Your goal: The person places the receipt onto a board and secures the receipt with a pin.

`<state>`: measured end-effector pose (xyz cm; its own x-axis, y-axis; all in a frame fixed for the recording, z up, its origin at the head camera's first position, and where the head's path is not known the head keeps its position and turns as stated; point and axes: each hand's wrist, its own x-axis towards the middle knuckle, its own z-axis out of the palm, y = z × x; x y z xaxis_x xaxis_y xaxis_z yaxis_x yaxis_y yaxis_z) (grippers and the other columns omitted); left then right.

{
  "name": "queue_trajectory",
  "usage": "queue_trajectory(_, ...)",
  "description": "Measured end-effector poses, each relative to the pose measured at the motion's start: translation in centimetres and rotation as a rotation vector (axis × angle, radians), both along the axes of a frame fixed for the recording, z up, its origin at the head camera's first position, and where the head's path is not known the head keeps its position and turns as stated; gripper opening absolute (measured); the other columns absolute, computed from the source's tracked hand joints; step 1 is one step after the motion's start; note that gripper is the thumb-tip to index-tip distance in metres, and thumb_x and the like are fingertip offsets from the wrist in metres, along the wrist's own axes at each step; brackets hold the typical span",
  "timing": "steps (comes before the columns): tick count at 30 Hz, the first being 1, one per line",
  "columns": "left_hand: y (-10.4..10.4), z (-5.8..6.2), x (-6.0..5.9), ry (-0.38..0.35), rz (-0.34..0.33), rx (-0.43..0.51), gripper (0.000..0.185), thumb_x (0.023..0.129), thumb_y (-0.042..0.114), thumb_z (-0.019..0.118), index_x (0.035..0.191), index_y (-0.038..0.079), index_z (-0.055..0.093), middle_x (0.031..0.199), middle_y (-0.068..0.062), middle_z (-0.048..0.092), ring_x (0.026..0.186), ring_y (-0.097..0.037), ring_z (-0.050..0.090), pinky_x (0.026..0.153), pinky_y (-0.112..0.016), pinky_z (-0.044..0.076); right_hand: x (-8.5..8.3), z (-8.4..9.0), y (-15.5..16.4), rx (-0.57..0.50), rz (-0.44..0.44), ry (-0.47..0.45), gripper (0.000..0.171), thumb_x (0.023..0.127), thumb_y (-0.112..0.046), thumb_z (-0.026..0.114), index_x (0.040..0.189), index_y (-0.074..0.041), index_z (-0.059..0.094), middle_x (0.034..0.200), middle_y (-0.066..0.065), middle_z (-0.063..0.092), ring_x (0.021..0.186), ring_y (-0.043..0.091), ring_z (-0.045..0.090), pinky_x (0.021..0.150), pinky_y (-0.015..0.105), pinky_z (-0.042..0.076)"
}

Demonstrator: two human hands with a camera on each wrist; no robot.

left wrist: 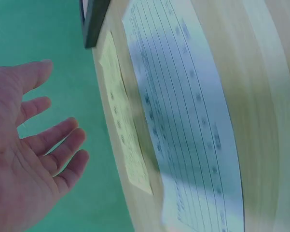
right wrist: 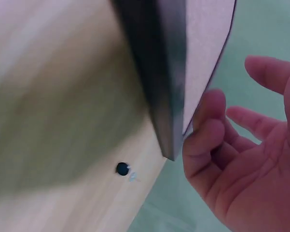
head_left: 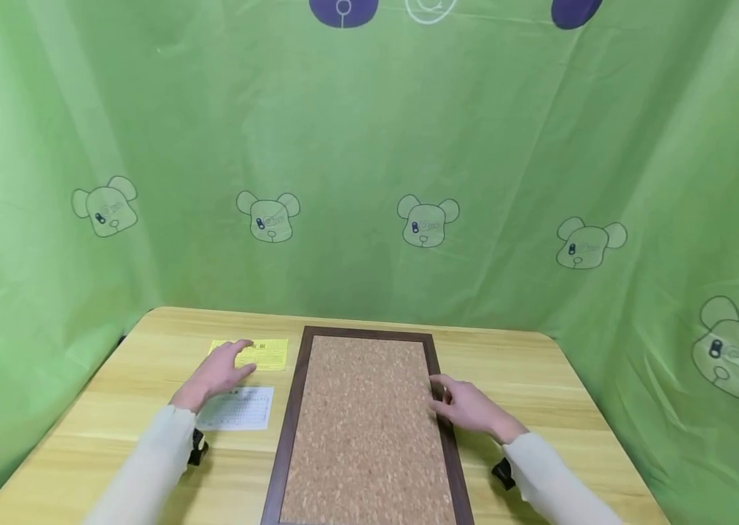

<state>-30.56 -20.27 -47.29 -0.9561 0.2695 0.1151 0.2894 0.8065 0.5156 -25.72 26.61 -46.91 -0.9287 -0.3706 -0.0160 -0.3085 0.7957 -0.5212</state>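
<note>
Both hands loose and empty over the table, one at the papers, one at the cork board.

I see my left hand (head_left: 219,373) hovering with relaxed fingers over the yellow slip (head_left: 263,354) and the white lined sheet (head_left: 238,408), which lie flat toward the table's (head_left: 540,364) far-left corner, I judge so they stay within reach beside the cork board (head_left: 366,423). The board lies along the middle, running to the near edge; my right hand (head_left: 468,405) sits open at its right frame, possibly touching, though the head view is too coarse to say. The left wrist view shows bare air between palm (left wrist: 19,159) and papers; the right wrist view adds a small dark screw hole (right wrist: 122,168) in the wood.
</note>
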Motion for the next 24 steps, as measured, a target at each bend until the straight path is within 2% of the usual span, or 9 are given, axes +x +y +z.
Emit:
queue_trajectory(7, -2.5, -0.7, -0.7, -0.022, 0.040, 0.026, 0.054, 0.092, 0.021, 0.060, 0.137, -0.003, 0.042, 0.129, -0.031, 0.047, 0.116, -0.046, 0.045, 0.094, -0.060, 0.037, 0.8, 0.0, 0.9, -0.011, 0.057, -0.075, 0.055, 0.092, -0.021, 0.061, 0.138, 0.001, 0.041, 0.078, -0.001, 0.054, 0.066, 0.013, 0.050, 0.058, 0.028, 0.043)
queue_trajectory(16, -4.5, -0.9, -1.1, -0.091, 0.094, 0.030, 0.058, 0.091, 0.024, 0.061, 0.138, -0.003, 0.040, 0.130, -0.035, 0.042, 0.116, -0.049, 0.043, 0.094, -0.061, 0.035, 1.5, -0.8, 1.6, -0.024, 0.092, -0.128, 0.059, 0.092, -0.027, 0.062, 0.138, 0.002, 0.040, 0.073, 0.000, 0.053, 0.060, 0.011, 0.048, 0.055, 0.027, 0.042)
queue_trajectory(24, -5.8, -1.1, -1.4, -0.114, 0.104, 0.050, 0.064, 0.089, 0.025, 0.064, 0.138, -0.006, 0.037, 0.128, -0.036, 0.040, 0.113, -0.049, 0.043, 0.094, -0.061, 0.035, 1.9, -1.6, 2.7, -0.058, 0.117, -0.270, 0.069, 0.091, -0.025, 0.064, 0.146, -0.002, 0.030, 0.076, 0.001, 0.056, 0.064, 0.014, 0.051, 0.058, 0.029, 0.043)
